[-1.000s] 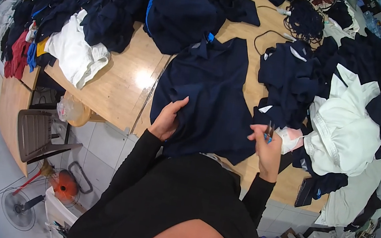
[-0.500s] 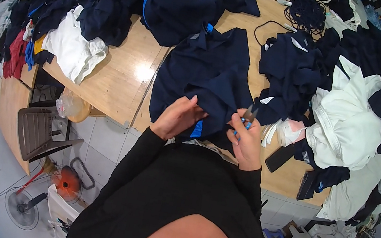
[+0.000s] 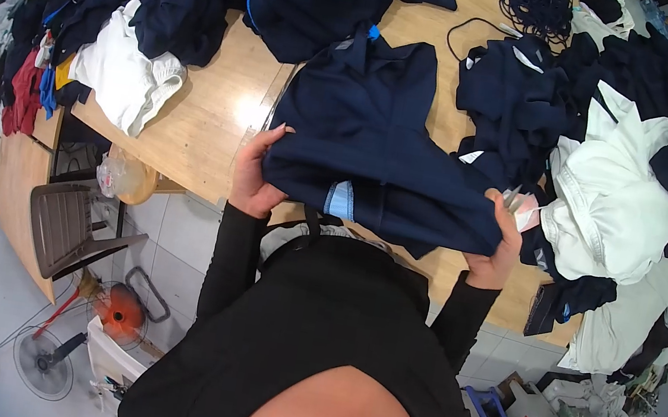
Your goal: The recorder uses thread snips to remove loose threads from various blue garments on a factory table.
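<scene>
A navy garment (image 3: pixel 361 117) lies over the table's near edge, its lower part stretched sideways between my hands. A light blue patch (image 3: pixel 341 200) shows in the opening along its near edge. At the garment's left side, my left hand (image 3: pixel 257 172) grips the cloth, thumb on top. My right hand (image 3: pixel 499 245) pinches the opposite end. Small thread snips (image 3: pixel 514 197) stay in that right hand, blades pointing away from me; their handles are hidden.
Piles of navy garments (image 3: pixel 314 4) cover the far table. A white garment (image 3: pixel 132 76) lies left, white cloth (image 3: pixel 611 196) right, beside more navy clothing (image 3: pixel 511 110). Dark cord (image 3: pixel 535 12) is heaped at the back. A brown chair (image 3: pixel 73 228) and fan (image 3: pixel 43 363) stand at lower left.
My hands have moved apart, left hand leftward and right hand rightward, spreading the garment's near part. The cloth is now stretched flat, and the blue patch shows more fully.
</scene>
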A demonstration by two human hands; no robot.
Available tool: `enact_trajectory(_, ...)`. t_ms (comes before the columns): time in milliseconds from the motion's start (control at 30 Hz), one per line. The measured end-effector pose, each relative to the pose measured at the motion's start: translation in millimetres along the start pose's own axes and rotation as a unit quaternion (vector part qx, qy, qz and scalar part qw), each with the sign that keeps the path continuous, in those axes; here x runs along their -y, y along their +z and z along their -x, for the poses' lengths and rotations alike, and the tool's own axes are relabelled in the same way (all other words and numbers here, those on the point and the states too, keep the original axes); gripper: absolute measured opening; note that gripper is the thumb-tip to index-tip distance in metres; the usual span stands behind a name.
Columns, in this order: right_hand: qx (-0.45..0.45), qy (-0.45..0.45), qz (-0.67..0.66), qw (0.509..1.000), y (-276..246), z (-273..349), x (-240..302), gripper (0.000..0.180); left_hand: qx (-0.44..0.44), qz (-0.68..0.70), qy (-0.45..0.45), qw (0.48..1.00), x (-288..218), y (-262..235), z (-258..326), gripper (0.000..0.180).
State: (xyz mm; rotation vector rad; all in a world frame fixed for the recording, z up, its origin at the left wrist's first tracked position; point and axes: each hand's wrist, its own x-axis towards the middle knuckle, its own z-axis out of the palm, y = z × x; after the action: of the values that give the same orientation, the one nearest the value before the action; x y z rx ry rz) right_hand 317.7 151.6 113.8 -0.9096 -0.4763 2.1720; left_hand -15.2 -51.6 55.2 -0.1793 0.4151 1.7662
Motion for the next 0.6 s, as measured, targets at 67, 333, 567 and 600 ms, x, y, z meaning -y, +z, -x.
enact_trajectory(67,0.013,-0.032,0.030,0.999,6.1,5.8,7.7,0.016,-0.003,-0.013,0.022,1.000,0.7,2.7,2.9,0.026)
enact_trajectory(333,0.035,-0.096,0.059,0.993,3.8,10.7,24.1,0.016,-0.006,-0.075,0.049,0.996,1.9,26.3,7.5,0.021)
enact_trajectory(567,-0.100,-0.181,0.520,0.829,-13.4,6.1,30.9,0.023,0.033,-0.833,0.182,0.522,12.0,27.4,-14.1,0.036)
enact_trajectory(600,-0.134,-0.171,0.475,0.853,-21.7,12.0,29.7,0.026,0.047,-0.834,0.263,0.483,12.7,38.4,-22.8,0.036)
